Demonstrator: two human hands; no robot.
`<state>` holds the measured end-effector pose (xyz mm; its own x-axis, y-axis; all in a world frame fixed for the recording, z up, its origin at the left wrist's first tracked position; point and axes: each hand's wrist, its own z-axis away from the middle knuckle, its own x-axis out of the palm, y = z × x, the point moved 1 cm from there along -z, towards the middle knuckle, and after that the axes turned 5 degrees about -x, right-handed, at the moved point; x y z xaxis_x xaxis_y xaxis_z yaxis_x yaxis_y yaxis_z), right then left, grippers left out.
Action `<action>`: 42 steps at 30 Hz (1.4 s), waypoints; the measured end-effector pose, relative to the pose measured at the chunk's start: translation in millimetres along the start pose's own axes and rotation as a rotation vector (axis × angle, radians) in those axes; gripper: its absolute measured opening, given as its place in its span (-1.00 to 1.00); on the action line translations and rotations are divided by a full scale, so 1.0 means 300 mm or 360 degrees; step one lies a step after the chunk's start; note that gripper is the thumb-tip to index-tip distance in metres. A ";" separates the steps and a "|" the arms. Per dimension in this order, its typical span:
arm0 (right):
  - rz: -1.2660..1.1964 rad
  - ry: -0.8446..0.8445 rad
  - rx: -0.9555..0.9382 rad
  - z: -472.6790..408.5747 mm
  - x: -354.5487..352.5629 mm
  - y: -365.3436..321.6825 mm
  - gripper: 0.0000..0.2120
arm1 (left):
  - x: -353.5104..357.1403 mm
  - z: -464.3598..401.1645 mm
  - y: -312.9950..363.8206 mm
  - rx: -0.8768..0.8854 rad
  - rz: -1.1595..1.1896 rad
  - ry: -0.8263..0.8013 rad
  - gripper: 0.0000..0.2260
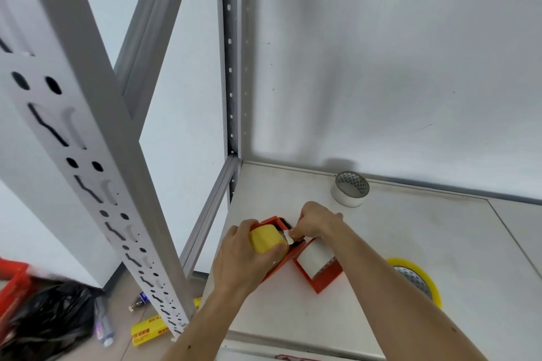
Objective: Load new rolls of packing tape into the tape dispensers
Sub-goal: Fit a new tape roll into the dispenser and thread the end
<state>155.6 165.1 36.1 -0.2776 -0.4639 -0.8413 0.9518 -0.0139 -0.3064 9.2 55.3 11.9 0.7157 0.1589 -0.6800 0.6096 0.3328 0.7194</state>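
The left hand (243, 261) grips the yellow handle (267, 240) of an orange tape dispenser (305, 261) lying on the white shelf (293, 311), close to its left edge. The right hand (315, 221), just beyond, pinches the tape end (289, 236) at the dispenser's mouth. A white tape roll (350, 189) stands farther back by the wall; a yellow tape roll (416, 278) lies right of the forearm, with bare shelf between

A grey perforated shelf post (88, 161) slants across the left of the frame, a white wall (396, 61) fills the upper right, and at lower left on the floor lie a black plastic bag (47, 322), a red crate (11, 287) and a yellow box (149, 331).
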 end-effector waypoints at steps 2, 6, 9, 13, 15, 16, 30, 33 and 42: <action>0.0063 0.0007 0.0004 0.001 -0.003 0.000 -0.74 | 0.004 -0.001 0.003 -0.0010 -0.0012 0.0003 -0.31; 0.0135 -0.0053 0.0036 -0.002 -0.016 0.011 -0.72 | 0.009 0.005 0.009 -0.0016 -0.0003 0.0000 -0.27; 0.0231 -0.0118 0.0091 -0.007 -0.024 0.001 -0.63 | 0.011 0.007 0.006 -0.0031 0.0054 -0.0006 -0.25; 0.0393 -0.0201 0.0095 -0.011 -0.022 -0.023 -0.50 | 0.011 0.016 0.010 -0.0067 0.0088 -0.0024 -0.24; 0.0434 -0.0219 0.0056 -0.009 -0.016 -0.029 -0.57 | 0.014 0.019 0.013 -0.0086 0.0085 -0.0042 -0.28; 0.0439 -0.0237 0.0039 -0.005 -0.010 -0.031 -0.59 | 0.013 0.019 0.013 -0.0098 0.0091 -0.0044 -0.30; 0.0491 0.0322 -0.0116 -0.012 -0.017 -0.039 -0.80 | -0.028 0.035 -0.016 0.0009 0.0178 -0.0132 -0.48; 0.0463 0.0411 -0.0237 -0.027 -0.028 -0.048 -0.81 | -0.040 0.045 -0.014 0.0029 0.0240 -0.0228 -0.55; 0.0087 0.0712 -0.0390 -0.047 -0.117 -0.017 -0.60 | -0.064 0.055 0.022 -0.0012 0.0270 -0.0308 -0.59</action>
<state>158.8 193.8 61.1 -0.3080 -0.0330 -0.9508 0.9228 0.2327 -0.3070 5.2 39.1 32.2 0.8600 0.0325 -0.5092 0.4729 0.3238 0.8194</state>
